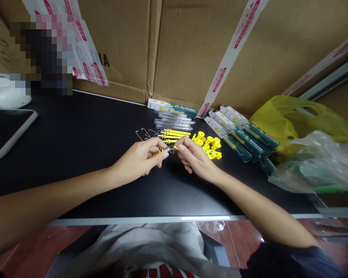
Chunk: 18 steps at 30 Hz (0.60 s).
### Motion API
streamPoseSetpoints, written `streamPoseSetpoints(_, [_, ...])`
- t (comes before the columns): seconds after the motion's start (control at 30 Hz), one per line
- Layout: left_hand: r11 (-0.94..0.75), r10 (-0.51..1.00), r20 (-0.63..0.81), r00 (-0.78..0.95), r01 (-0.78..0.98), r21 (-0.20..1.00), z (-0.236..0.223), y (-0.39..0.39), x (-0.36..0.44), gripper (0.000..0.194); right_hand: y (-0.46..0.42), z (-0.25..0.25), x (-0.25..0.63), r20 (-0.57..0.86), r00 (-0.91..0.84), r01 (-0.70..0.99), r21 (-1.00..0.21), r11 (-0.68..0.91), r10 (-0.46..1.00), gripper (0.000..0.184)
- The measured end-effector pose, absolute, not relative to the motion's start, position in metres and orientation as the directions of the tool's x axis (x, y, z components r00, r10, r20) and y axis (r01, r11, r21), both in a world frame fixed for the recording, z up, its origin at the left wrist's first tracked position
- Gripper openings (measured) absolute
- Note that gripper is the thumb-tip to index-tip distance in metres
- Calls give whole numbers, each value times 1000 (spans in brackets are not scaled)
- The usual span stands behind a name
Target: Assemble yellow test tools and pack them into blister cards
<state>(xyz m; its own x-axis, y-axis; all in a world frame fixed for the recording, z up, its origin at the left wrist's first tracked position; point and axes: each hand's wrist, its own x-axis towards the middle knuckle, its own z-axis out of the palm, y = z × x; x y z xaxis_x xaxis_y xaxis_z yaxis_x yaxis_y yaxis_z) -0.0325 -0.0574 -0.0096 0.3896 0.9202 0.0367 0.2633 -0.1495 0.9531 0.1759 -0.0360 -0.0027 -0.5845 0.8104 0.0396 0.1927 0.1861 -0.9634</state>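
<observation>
Near the middle of the black table, my left hand [136,159] is closed on a slim metal-and-yellow rod tool [166,150] with a wire loop at its right end. Facing it, my right hand [199,159] pinches a small yellow plastic piece [176,147] close to that loop; whether the two touch, I cannot tell. Just beyond my fingers lie several similar yellow rods [178,134] with metal ends. Bent wire hooks [142,134] stick out to their left. Behind my right hand is a pile of small yellow plastic parts [210,142].
Clear plastic tubes [174,122] lie before a printed box [174,108] at the back. More printed boxes [240,133] are stacked right, beside a yellow plastic bag [278,116] and a clear bag [310,166]. A white-framed device [10,133] sits left. Large cardboard [185,50] walls the back.
</observation>
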Motion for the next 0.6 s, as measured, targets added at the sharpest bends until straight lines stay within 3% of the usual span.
streamPoseSetpoints(0.6, [-151,918,43,395,246,958,-11,-58,-33,19,-38,-4,175,167,-584,307,-861,406,795,23])
